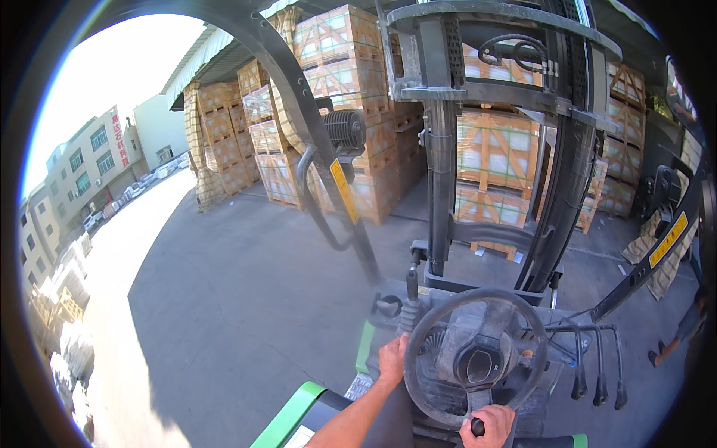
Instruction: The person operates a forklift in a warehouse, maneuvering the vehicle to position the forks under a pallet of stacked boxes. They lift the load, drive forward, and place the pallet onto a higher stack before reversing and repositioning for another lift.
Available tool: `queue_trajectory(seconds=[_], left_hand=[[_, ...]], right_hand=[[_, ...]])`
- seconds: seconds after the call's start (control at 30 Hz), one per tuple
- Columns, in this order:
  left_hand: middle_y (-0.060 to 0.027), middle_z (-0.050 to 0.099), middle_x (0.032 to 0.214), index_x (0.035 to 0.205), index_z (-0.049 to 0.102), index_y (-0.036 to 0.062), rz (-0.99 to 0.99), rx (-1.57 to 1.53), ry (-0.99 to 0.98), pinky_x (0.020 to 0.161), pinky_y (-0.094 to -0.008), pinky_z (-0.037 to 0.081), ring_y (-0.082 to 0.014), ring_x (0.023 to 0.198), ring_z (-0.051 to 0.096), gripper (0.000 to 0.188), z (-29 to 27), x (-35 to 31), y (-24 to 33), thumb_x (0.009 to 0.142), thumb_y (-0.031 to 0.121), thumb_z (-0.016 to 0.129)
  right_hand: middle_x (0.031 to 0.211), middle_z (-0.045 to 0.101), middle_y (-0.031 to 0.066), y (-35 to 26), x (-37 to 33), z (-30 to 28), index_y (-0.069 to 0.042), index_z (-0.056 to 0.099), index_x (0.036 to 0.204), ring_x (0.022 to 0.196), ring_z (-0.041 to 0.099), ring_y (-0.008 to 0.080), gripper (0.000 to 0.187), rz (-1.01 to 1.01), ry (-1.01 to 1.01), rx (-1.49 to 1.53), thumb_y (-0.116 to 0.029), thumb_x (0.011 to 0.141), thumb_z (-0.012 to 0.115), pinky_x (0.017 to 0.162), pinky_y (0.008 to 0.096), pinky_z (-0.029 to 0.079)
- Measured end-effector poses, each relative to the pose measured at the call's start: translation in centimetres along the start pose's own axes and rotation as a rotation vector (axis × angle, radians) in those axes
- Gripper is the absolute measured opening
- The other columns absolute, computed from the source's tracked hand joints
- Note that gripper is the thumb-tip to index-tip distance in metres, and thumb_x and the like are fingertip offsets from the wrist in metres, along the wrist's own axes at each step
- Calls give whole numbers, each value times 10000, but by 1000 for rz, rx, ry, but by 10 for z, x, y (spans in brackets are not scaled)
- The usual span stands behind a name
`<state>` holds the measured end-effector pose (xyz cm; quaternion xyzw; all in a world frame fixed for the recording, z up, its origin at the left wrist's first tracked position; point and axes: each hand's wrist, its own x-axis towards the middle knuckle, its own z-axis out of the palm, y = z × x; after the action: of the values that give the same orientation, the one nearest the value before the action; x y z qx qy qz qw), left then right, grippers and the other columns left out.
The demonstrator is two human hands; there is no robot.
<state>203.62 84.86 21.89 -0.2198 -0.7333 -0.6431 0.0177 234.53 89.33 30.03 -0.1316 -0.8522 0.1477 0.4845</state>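
Observation:
The black steering wheel (426, 322) of a forklift is in front of me. My left hand (392, 360) is closed at the left side of its rim, the fingertips partly hidden. At the bottom of the wheel, my right hand (490, 425) is wrapped around a black spinner knob (477, 427). Left of the wheel, a lever with a ribbed boot (410, 306) stands upright, just beyond my left hand. Several black-knobbed hydraulic levers (600, 373) stand to the right of the wheel, with no hand on them.
The dark mast (439, 149) rises ahead. Behind it are stacked wooden crates (497, 145), with more crate stacks (340, 67) to the left. A person (691, 322) is at the far right edge. Shaded concrete (246, 299) extends left toward sunlit ground and wrapped goods (75, 347).

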Motion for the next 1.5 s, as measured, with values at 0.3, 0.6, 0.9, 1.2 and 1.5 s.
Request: queue_trajectory(seconds=[0.3, 0.6, 0.9, 1.2, 1.5], left_hand=[[-270, 684, 846, 983, 738, 23, 27, 23, 25, 768, -483, 508, -474, 851, 666, 516, -5, -7, 15, 1056, 465, 483], [-275, 687, 890, 994, 740, 37, -68, 34, 11, 792, -513, 503, -493, 901, 657, 518, -6, -8, 17, 1052, 476, 471], [-276, 703, 921, 984, 753, 52, -7, 256, -80, 818, -553, 509, -493, 940, 662, 527, -19, -2, 28, 1049, 488, 465], [-260, 684, 743, 777, 730, 9, 214, 558, -251, 666, -541, 534, -473, 756, 686, 364, -30, 13, 37, 903, 346, 674], [-290, 607, 629, 688, 664, -33, 398, 566, -73, 578, -560, 485, -506, 639, 639, 493, -28, 6, 48, 1014, 327, 578]], right_hand=[[1016, 701, 138, 35, 21, -13, -72, 708, 1001, 953, 651, 347, 222, 79, 256, -127, -74, 797, 798, 899, 486, 492], [947, 580, 135, 54, 138, 0, -14, 579, 946, 911, 579, 334, 187, 179, 416, -4, 40, 792, 670, 834, 438, 469], [953, 646, 70, -33, 206, 101, -93, 647, 938, 945, 618, 299, 218, -93, 299, 20, -38, 747, 737, 853, 435, 453], [968, 678, 13, -67, 50, 80, -112, 691, 936, 948, 653, 233, 241, -93, -7, 260, -102, 732, 820, 903, 395, 477], [933, 670, 23, 9, 27, -23, -124, 679, 899, 921, 648, 239, 270, 111, 242, -98, -61, 687, 832, 879, 399, 489]])
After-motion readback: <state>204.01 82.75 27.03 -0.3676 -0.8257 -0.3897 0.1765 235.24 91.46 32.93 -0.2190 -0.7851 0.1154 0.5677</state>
